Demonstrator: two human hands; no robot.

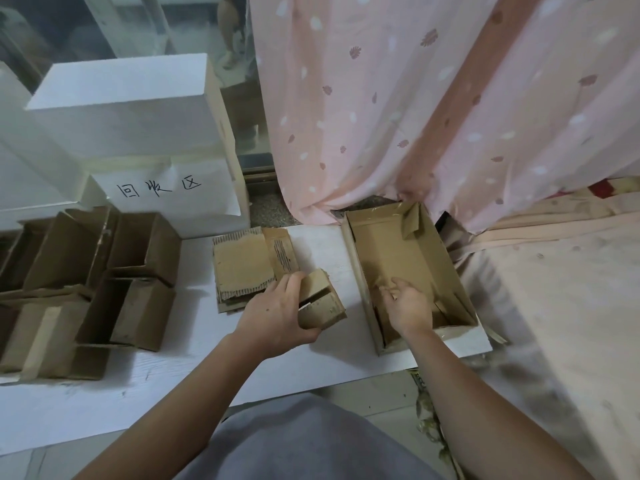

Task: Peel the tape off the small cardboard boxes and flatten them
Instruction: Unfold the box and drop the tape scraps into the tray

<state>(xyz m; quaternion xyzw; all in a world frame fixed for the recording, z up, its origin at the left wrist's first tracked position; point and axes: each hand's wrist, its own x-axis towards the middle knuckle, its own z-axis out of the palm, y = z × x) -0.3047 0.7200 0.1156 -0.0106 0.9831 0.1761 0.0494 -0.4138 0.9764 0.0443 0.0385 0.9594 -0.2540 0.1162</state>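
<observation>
My left hand (277,311) grips a small brown cardboard box (322,301) at the middle of the white table, its top flaps slightly parted. Just behind it lies a stack of flattened cardboard pieces (249,265). My right hand (410,303) reaches into a larger open cardboard tray (415,244) on the right, fingers loosely curled over something small and pale at the tray's floor; whether it holds that thing I cannot tell. Several small unflattened boxes (104,278) stand grouped at the left of the table.
White foam blocks (138,109) are stacked at the back left; one bears handwritten characters (159,190). A pink patterned curtain (415,98) hangs behind the tray. A pale cloth-covered surface (571,289) lies to the right. The table's (173,382) front edge runs near my lap.
</observation>
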